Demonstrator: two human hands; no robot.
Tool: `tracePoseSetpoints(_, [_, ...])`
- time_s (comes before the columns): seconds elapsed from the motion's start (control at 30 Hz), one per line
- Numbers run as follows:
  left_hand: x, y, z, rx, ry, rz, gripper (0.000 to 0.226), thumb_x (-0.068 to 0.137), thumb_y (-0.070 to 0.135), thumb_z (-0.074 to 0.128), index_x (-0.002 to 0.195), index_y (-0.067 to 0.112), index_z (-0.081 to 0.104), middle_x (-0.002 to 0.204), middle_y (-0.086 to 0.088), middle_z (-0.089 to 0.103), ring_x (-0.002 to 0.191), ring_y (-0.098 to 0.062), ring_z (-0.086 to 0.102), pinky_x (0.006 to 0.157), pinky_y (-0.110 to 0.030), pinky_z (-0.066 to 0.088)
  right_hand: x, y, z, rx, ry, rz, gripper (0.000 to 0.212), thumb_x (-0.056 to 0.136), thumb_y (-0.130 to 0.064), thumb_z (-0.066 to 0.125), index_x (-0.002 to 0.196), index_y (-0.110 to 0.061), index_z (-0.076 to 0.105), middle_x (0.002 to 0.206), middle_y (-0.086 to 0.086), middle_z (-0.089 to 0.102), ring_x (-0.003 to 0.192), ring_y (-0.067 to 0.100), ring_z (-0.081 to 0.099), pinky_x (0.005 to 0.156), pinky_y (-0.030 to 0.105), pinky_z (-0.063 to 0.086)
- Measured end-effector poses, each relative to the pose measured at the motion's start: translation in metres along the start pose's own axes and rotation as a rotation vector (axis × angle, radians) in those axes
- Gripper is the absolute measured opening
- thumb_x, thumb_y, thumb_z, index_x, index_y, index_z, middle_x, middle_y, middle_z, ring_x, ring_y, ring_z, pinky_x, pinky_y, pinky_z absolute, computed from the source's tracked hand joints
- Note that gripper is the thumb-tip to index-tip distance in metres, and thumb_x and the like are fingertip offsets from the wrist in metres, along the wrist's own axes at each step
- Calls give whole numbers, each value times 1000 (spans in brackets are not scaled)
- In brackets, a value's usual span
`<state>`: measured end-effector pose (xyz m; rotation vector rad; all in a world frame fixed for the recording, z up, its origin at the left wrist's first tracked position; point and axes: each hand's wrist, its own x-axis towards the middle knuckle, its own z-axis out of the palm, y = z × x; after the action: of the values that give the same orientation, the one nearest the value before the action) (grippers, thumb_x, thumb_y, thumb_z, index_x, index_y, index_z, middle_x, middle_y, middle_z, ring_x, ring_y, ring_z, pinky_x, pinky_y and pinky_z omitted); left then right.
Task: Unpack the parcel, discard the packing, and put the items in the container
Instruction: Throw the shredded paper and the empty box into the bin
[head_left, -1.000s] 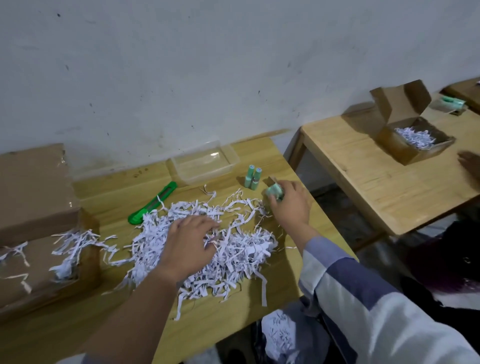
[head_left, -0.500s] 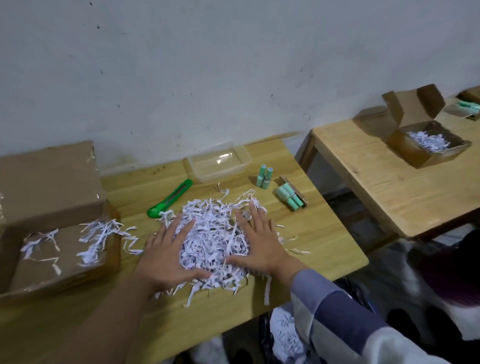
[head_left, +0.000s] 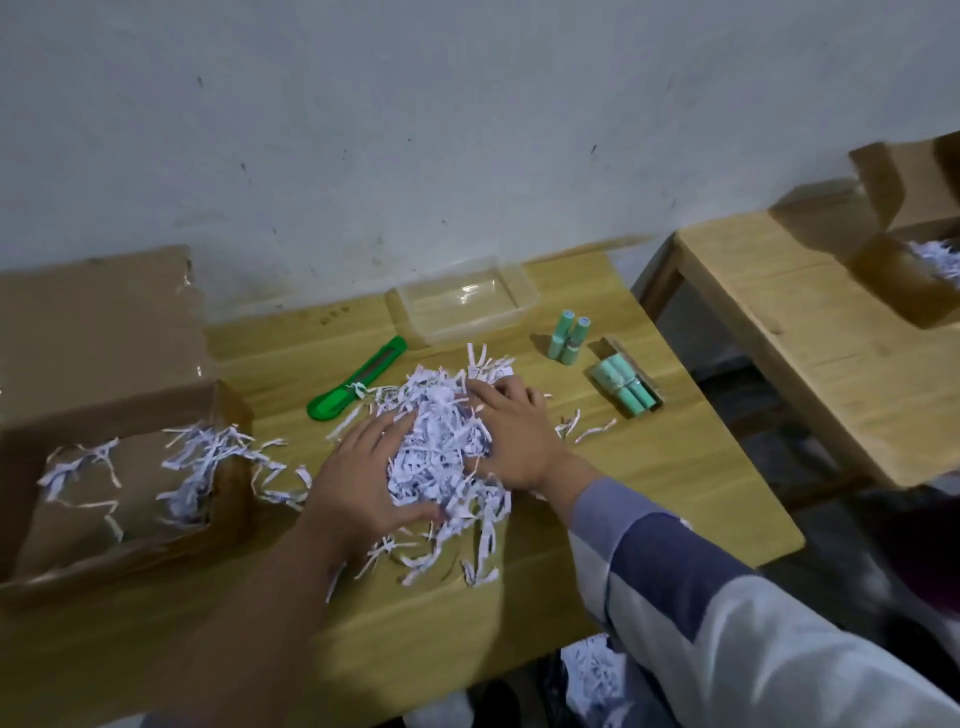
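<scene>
**Both hands cupped round the shredded paper, mid-table**

Shredded paper (head_left: 441, 447): white heap at table centre, loose strips trailing toward the near edge at 6 o'clock. Left hand (head_left: 363, 478) presses its 9 o'clock side, fingers spread and curled onto the strips. Right hand (head_left: 511, 436) presses the 3 o'clock side, fingers likewise spread, tips buried in the paper. Neither hand is closed; the heap sits squeezed between the palms.

Green tubes: two upright tubes (head_left: 569, 338) at 2 o'clock from the heap, touching each other; a lying bundle (head_left: 623, 387) just beside them, near the table's right edge. Bare wood lies between bundle and right hand, a few stray strips on it.

Clear container (head_left: 465, 304) at 12 o'clock, against the wall, apart from the heap. Green knife (head_left: 358, 384) at 10 o'clock, its tip under stray strips.

Cardboard box (head_left: 119, 467) at 9 o'clock, open, paper strands inside and spilling over its right rim toward the left hand. Table (head_left: 675, 483) front right corner is bare.

Second table (head_left: 810, 332) at 3 o'clock, across a gap, carrying another open box (head_left: 904, 249).
</scene>
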<state>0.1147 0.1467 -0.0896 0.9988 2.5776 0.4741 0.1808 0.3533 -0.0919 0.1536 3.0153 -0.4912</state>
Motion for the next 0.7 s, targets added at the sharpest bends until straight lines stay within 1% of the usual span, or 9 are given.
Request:
tracePoseSetpoints(0.03, [-1,1,4,-35,49,-5,122,48,90,54,150,32,19,156,5,24,144,-18,19,115,-32,17,-6,-2,2,91,58,6,86,64,-58,42,143,-27,33,147,1,41,121,27,35,98,44,32])
tracePoseSetpoints(0.1, [-3,1,11,-88,118,-20,98,65,60,75,147,27,31,152,2,34,140,-19,28,113,-30,22,-20,-9,5,287,138,17,83,70,-34,59,146,-29,27,132,1,54,109,26,41,93,39,37])
tracePoseSetpoints(0.13, [-4,3,14,-100,129,-25,89,71,44,78,146,25,34,151,1,37,139,-20,30,112,-31,23,-26,-11,7,357,163,15,84,70,-24,61,146,-30,27,130,0,56,106,26,43,91,37,39])
tracePoseSetpoints(0.2, [-6,6,17,-147,150,-32,79,74,27,80,143,23,41,148,-1,41,138,-21,35,112,-33,29,-35,-16,10,492,180,32,79,69,-11,59,142,-31,36,133,0,57,112,25,49,95,34,41])
tracePoseSetpoints(0.3, [-8,19,14,-292,162,-64,76,72,12,81,139,20,47,145,0,45,136,-18,39,110,-28,29,-45,-21,5,748,207,185,65,71,0,61,130,-26,54,127,1,63,117,18,56,98,28,45])
tracePoseSetpoints(0.4, [-6,37,9,-430,182,-132,76,67,10,83,134,25,53,133,5,57,123,-15,52,103,-31,41,-55,-26,-18,917,208,356,46,79,-1,65,124,-12,58,110,2,65,104,16,60,84,21,44])
tracePoseSetpoints(0.53, [-3,78,-6,-599,198,-171,74,64,15,86,129,31,55,104,14,66,96,-10,63,82,-28,48,-73,-27,-59,1116,300,492,36,85,-2,64,120,-4,57,107,8,64,97,18,60,57,4,45])
tracePoseSetpoints(0.6, [-3,105,-11,-669,176,-138,74,66,13,85,131,28,53,103,13,67,91,-8,63,75,-25,48,-88,-25,-75,1169,356,524,32,85,-2,63,117,-6,59,107,8,65,100,21,63,62,11,49])
tracePoseSetpoints(0.7, [-9,143,-8,-738,104,-77,72,69,8,83,132,21,52,103,10,67,81,2,61,66,-16,44,-123,-16,-90,1209,474,593,25,86,-2,62,108,-14,59,100,6,64,92,20,62,61,16,52])
